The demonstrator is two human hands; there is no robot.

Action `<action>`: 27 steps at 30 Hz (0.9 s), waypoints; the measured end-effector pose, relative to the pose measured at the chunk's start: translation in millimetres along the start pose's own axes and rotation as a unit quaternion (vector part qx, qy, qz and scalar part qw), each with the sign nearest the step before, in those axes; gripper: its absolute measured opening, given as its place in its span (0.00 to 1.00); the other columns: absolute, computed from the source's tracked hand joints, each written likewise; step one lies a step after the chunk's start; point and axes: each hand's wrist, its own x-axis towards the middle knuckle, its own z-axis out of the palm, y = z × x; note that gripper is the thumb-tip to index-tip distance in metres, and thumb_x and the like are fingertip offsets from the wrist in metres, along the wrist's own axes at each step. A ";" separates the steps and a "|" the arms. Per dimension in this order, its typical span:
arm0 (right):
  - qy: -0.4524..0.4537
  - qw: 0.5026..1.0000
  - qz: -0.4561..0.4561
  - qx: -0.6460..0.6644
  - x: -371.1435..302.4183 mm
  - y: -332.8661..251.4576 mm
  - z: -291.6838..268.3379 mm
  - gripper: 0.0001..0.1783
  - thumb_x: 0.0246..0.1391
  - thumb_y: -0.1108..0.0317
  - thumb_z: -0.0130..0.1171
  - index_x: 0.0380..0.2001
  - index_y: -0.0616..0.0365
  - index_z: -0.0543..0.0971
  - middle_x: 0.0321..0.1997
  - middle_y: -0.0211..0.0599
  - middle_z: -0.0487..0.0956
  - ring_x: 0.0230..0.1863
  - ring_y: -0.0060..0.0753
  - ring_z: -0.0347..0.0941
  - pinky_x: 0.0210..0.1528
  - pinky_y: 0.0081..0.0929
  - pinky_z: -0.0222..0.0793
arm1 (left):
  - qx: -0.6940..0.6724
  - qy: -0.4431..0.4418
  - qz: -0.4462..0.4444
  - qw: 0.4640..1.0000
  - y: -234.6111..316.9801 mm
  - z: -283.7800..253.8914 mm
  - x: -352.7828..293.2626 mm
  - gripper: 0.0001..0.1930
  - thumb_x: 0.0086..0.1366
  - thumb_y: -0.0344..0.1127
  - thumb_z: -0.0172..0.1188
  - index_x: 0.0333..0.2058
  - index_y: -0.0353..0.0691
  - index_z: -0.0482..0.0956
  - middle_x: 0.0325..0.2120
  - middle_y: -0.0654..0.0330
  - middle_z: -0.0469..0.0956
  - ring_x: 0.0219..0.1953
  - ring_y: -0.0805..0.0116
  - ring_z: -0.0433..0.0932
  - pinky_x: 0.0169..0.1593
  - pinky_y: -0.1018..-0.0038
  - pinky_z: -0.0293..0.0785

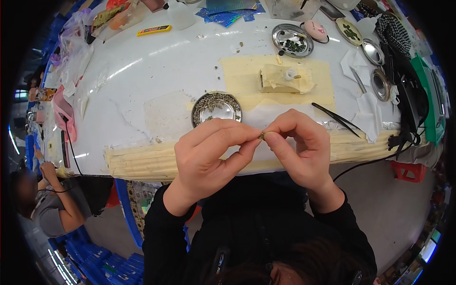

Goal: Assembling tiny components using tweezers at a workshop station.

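Observation:
My left hand (213,154) and my right hand (301,147) meet above the table's near edge, thumbs and forefingers pinched together. Between the fingertips sits a tiny dark, brassy piece (261,136), too small to name; both hands grip it. Just beyond my left hand stands a round steel dish (194,114) with many small greyish-brown pieces along its inside, its near rim partly hidden by the hand. Black tweezers (336,120) lie to the right of my right hand. Beyond the hands, a block wrapped in yellowish tape (278,84) carries a small white ring-shaped part (290,74).
Farther back are a steel plate of dark green pieces (280,34), a pink rounded object (315,30) and a yellow box cutter (154,30). White tissues (368,116) and round tins (380,85) lie right. A pink pouch (65,111) lies left. A co-worker (61,204) sits at far left.

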 end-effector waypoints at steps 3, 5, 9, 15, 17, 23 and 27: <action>0.013 0.998 -0.034 -0.049 0.7 -0.1 0.2 0.02 0.52 0.77 0.61 0.29 0.63 0.79 0.27 0.31 0.77 0.26 0.19 0.72 0.30 0.17 0.68 | 0.033 0.002 0.011 0.999 1.6 0.7 0.2 0.11 0.48 0.18 0.67 0.32 0.31 0.82 0.27 0.54 0.81 0.28 0.66 0.80 0.33 0.76 0.75; 0.019 0.999 -0.019 -0.033 0.2 0.3 0.5 0.02 0.52 0.77 0.62 0.29 0.63 0.79 0.27 0.31 0.77 0.26 0.19 0.72 0.30 0.17 0.68 | 0.016 0.001 0.007 1.000 0.6 1.2 1.5 0.11 0.48 0.17 0.67 0.32 0.31 0.82 0.27 0.54 0.81 0.29 0.66 0.80 0.33 0.76 0.75; 0.038 0.999 0.005 -0.008 -1.3 2.5 0.1 0.02 0.52 0.76 0.62 0.29 0.63 0.79 0.27 0.31 0.77 0.26 0.19 0.72 0.30 0.17 0.68 | -0.019 0.004 -0.018 1.000 1.3 1.4 3.5 0.11 0.48 0.16 0.66 0.33 0.31 0.82 0.28 0.54 0.81 0.29 0.67 0.80 0.34 0.77 0.74; 0.109 0.987 -0.060 -0.100 8.4 -3.9 -16.8 0.02 0.52 0.77 0.62 0.30 0.64 0.79 0.26 0.32 0.77 0.26 0.19 0.71 0.29 0.16 0.66 | -0.074 0.013 -0.061 0.995 -1.0 4.0 4.4 0.11 0.49 0.14 0.64 0.33 0.30 0.82 0.28 0.55 0.81 0.30 0.69 0.78 0.35 0.77 0.72; 0.159 0.960 -0.123 -0.196 18.1 -5.8 -26.1 0.04 0.51 0.78 0.62 0.32 0.64 0.80 0.26 0.32 0.77 0.24 0.21 0.71 0.28 0.17 0.66 | -0.077 0.025 -0.051 0.995 -4.8 6.3 4.9 0.10 0.50 0.17 0.66 0.33 0.32 0.82 0.27 0.56 0.81 0.28 0.70 0.79 0.32 0.78 0.74; 0.167 0.885 -0.178 -0.397 38.9 -5.6 -39.4 0.07 0.46 0.76 0.65 0.32 0.59 0.81 0.25 0.33 0.74 0.26 0.32 0.70 0.27 0.25 0.66 | -0.088 0.035 -0.054 0.994 -7.9 9.5 5.8 0.09 0.50 0.18 0.66 0.32 0.33 0.83 0.26 0.57 0.81 0.27 0.69 0.80 0.31 0.77 0.74; 0.148 0.872 -0.177 -0.432 42.7 1.1 -37.2 0.08 0.45 0.74 0.66 0.32 0.57 0.81 0.25 0.34 0.73 0.29 0.35 0.71 0.29 0.28 0.66 | -0.087 0.039 -0.054 0.994 -7.7 9.6 5.9 0.10 0.50 0.17 0.66 0.32 0.33 0.82 0.26 0.56 0.81 0.27 0.67 0.80 0.32 0.76 0.74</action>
